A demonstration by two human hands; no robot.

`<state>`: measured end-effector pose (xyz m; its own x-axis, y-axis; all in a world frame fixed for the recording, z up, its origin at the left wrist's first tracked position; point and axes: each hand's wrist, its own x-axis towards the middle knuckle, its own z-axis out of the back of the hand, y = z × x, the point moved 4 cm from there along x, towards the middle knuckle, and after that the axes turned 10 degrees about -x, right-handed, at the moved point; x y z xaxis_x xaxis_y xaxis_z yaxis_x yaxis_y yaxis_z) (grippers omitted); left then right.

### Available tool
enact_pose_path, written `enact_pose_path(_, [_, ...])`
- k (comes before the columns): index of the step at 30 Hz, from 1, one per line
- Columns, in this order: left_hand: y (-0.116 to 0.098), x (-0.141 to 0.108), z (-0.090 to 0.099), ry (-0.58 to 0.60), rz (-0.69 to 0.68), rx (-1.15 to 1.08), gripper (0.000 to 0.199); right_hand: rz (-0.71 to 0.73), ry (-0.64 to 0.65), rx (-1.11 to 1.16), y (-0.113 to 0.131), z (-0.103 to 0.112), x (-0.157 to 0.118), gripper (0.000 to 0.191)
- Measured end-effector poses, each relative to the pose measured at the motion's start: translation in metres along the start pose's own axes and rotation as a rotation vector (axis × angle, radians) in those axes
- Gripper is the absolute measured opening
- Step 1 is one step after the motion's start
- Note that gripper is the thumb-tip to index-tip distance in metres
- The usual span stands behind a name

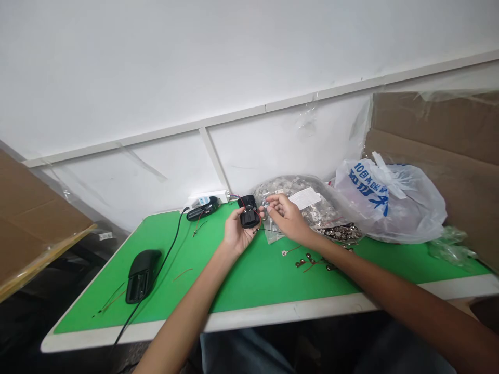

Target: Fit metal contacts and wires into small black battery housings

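Housing: black housing with red wires, held above mat
Left hand: palm up, clamped on housing
Right hand: fingertips pinched together just beside housing; anything held too small to tell
Behind: clear bag of metal parts, white plastic bag
Mat: green mat, loose metal parts, second housing, third housing near power strip
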<state>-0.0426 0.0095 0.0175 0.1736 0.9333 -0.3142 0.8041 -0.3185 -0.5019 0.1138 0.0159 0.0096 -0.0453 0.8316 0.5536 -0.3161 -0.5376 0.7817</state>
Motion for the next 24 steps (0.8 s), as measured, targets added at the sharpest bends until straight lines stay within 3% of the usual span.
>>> enact_pose_path(12, [0.008,0.002,-0.002,0.103,0.066,0.111,0.032,0.042,-0.077,-0.094,-0.009,0.017,0.013,0.022])
enact_pose_path(14, [0.008,0.002,-0.001,0.067,0.056,0.116,0.03,0.172,-0.038,-0.181,-0.002,0.018,0.011,0.022])
enact_pose_path(16, [0.008,0.001,0.0,0.016,0.043,0.122,0.029,0.395,0.059,-0.265,0.009,0.017,0.005,0.026])
enact_pose_path(19, [0.005,-0.001,0.004,-0.021,0.013,0.14,0.028,0.705,0.202,-0.381,0.021,0.013,-0.006,0.058])
enact_pose_path(22, [0.001,-0.002,0.008,-0.005,-0.024,0.137,0.021,0.828,0.198,-0.52,0.025,0.01,-0.01,0.081])
enact_pose_path(24, [0.002,-0.002,0.008,0.021,0.005,0.151,0.018,0.862,0.18,-0.58,0.025,0.008,-0.01,0.076])
